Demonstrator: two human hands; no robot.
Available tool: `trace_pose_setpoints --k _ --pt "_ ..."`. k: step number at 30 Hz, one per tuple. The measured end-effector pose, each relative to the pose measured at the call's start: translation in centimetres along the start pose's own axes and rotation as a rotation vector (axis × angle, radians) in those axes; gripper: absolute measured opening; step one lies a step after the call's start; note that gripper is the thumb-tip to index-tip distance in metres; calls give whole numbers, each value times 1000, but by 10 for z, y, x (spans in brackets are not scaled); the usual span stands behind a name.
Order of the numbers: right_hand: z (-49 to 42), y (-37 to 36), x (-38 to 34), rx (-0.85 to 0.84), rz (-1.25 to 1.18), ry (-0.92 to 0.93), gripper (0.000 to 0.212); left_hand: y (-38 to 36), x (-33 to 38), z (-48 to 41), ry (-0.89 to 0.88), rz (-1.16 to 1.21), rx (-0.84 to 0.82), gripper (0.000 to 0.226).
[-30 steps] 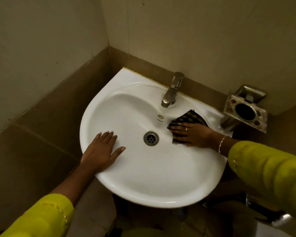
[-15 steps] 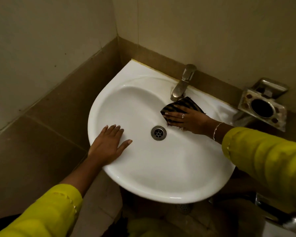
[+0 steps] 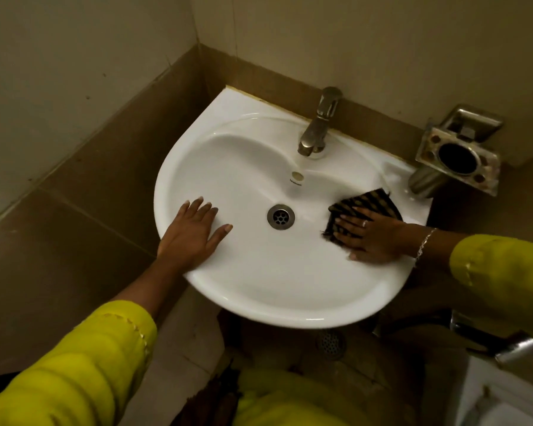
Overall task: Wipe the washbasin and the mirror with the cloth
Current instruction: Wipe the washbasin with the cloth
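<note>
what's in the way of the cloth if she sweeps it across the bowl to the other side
Mostly the left hand, lying flat on the washbasin's left rim and inner slope. The right hand presses the cloth on the right slope. Between them lies bare bowl with only the flush drain; the tap stands behind.

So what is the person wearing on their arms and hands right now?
Both arms wear bright yellow-green sleeves, the left sleeve and the right sleeve, each ending short of the wrist. The right hand has a ring on one finger and a thin silvery bracelet at the wrist. The left hand shows no jewellery.
</note>
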State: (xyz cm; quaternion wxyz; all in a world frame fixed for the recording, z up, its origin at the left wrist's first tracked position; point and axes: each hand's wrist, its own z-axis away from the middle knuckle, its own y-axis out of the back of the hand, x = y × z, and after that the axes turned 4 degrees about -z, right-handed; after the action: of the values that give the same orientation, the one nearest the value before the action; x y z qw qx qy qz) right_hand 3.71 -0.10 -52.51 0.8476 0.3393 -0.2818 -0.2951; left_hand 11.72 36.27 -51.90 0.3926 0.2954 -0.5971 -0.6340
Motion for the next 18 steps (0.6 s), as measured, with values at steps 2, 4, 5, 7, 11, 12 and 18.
trace_pose_setpoints --k 2,4,5,7,11,12,18 --pt "7 12 -12 -313 -217 -50 97 1 0 0 -2 15 20 98" --pt "8 19 -23 -419 -446 -14 78 2 0 1 8 33 36 90" --pt "10 19 -28 -421 -531 22 73 2 1 1 11 43 45 87" --pt "10 22 -39 -421 -701 105 58 2 1 1 17 68 64 90" --pt "2 32 -66 -356 -1087 314 49 4 0 0 8 100 87 95" --pt "-3 35 -72 -333 -1193 351 49 4 -1 0 12 111 95 94" --pt "-40 60 -99 -173 -1574 509 48 4 -2 1 17 170 137 84"
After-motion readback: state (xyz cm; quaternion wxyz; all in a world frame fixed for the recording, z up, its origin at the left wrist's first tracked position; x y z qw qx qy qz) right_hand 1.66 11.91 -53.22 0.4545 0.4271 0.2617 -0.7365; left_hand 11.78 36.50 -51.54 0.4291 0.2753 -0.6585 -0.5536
